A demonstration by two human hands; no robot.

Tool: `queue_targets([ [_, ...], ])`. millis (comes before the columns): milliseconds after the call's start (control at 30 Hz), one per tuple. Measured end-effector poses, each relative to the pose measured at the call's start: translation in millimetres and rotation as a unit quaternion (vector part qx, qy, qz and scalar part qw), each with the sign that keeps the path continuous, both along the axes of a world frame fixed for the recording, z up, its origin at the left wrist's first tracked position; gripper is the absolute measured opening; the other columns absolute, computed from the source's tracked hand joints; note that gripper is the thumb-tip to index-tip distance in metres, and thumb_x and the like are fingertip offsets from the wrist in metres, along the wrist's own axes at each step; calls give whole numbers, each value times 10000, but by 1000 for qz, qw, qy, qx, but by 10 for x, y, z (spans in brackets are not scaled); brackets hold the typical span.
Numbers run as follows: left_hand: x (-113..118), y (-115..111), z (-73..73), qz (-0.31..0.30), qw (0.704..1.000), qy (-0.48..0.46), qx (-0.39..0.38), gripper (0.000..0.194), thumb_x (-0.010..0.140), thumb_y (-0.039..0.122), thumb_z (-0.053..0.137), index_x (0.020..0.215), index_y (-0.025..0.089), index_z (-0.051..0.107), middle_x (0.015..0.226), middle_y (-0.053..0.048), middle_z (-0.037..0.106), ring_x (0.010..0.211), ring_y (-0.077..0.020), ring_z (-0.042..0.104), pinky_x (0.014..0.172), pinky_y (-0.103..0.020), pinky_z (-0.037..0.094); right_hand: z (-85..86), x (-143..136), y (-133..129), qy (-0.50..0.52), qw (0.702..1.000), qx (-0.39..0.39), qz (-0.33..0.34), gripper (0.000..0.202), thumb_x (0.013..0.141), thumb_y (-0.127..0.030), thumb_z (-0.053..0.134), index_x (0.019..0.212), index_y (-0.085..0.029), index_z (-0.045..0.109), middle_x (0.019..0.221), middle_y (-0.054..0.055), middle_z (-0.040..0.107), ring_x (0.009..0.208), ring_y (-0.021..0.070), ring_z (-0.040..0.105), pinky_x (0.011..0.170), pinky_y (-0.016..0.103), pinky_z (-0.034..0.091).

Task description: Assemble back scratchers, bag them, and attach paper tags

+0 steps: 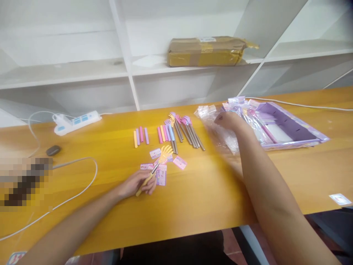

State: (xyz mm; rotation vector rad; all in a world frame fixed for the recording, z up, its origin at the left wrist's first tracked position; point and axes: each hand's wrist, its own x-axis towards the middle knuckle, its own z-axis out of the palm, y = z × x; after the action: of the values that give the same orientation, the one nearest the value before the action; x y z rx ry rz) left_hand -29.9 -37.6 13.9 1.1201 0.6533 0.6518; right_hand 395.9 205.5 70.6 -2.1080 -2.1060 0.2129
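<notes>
With my left hand I grip the yellow scratcher by the cards, and should keep it steady. My right hand is at the clear bags; from here I cannot tell its grip. Thin plastic needs gentleness.

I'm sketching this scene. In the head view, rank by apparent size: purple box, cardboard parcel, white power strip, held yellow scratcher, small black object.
1. Purple box
2. Cardboard parcel
3. White power strip and held yellow scratcher: similar lengths, the scratcher nearer, so unranked
4. Small black object
</notes>
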Motion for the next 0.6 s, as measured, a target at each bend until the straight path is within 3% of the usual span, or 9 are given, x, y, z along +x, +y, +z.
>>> queue_targets([
  [67, 18, -12, -9, 22, 1000, -18, -1, 458, 1079, 506, 510, 762, 177, 544, 564, 32, 427, 566, -159, 555, 584, -274, 399, 239, -56, -124, 39, 999, 0, -10, 103, 903, -121, 657, 933, -112, 755, 920, 134, 748, 832, 212, 654, 794, 313, 461],
  [133, 39, -23, -27, 54, 998, -36, 4, 336, 1082, 507, 559, 1070, 175, 613, 654, 45, 489, 539, -122, 521, 548, -241, 371, 490, -198, -338, 131, 991, 14, 7, 88, 960, -188, 664, 959, -130, 730, 897, 99, 728, 726, 152, 610, 727, 294, 456],
  [167, 49, -26, -38, 69, 997, -44, 9, 325, 1080, 495, 584, 1250, 218, 569, 712, 54, 514, 515, -99, 484, 526, -222, 354, 592, -306, -477, 205, 978, 28, 31, 125, 994, -247, 660, 998, -135, 714, 890, 81, 714, 661, 113, 573, 674, 276, 444],
  [200, 57, -29, -51, 82, 995, -53, 14, 377, 1077, 479, 606, 1379, 286, 487, 776, 60, 536, 491, -77, 435, 502, -203, 333, 664, -437, -634, 292, 954, 43, 54, 167, 1021, -300, 646, 1061, -144, 695, 902, 66, 702, 610, 80, 535, 620, 254, 426],
  [267, 69, -31, -77, 100, 992, -67, 23, 449, 1076, 459, 621, 1448, 409, 374, 917, 58, 570, 467, -47, 341, 463, -176, 283, 693, -758, -980, 439, 890, 53, 106, 205, 1027, -362, 655, 1103, -171, 646, 875, 30, 667, 543, 50, 481, 520, 219, 368],
  [333, 70, -33, -101, 111, 991, -72, 35, 380, 1068, 481, 626, 1384, 405, 429, 1005, 39, 578, 492, -40, 324, 473, -173, 282, 567, -1121, -1331, 509, 843, 17, 170, 222, 1018, -398, 689, 1067, -194, 618, 722, -19, 587, 493, 63, 431, 459, 216, 338],
  [433, 54, -48, -114, 79, 994, -21, 72, 449, 1035, 635, 594, 1266, 250, 606, 853, 25, 521, 571, -85, 378, 523, -204, 329, 193, -1622, -1763, 577, 786, 0, 221, 273, 1042, -487, 650, 1053, -219, 601, 625, -46, 513, 472, 96, 422, 429, 237, 339],
  [533, 51, -84, -71, 67, 986, 63, 140, 652, 946, 762, 627, 1241, 185, 701, 818, -3, 526, 692, -151, 469, 598, -242, 410, -185, -1945, -2017, 567, 787, 64, 236, 263, 1027, -470, 676, 1015, -208, 662, 852, 32, 656, 626, 120, 534, 546, 261, 439],
  [600, 68, -112, -18, 83, 968, 125, 201, 589, 897, 708, 739, 1186, 194, 752, 1025, -71, 621, 925, -215, 566, 814, -306, 493, -362, -2050, -2106, 560, 789, 78, 241, 257, 1017, -463, 696, 1005, -206, 684, 939, 49, 670, 729, 138, 580, 642, 275, 484],
])
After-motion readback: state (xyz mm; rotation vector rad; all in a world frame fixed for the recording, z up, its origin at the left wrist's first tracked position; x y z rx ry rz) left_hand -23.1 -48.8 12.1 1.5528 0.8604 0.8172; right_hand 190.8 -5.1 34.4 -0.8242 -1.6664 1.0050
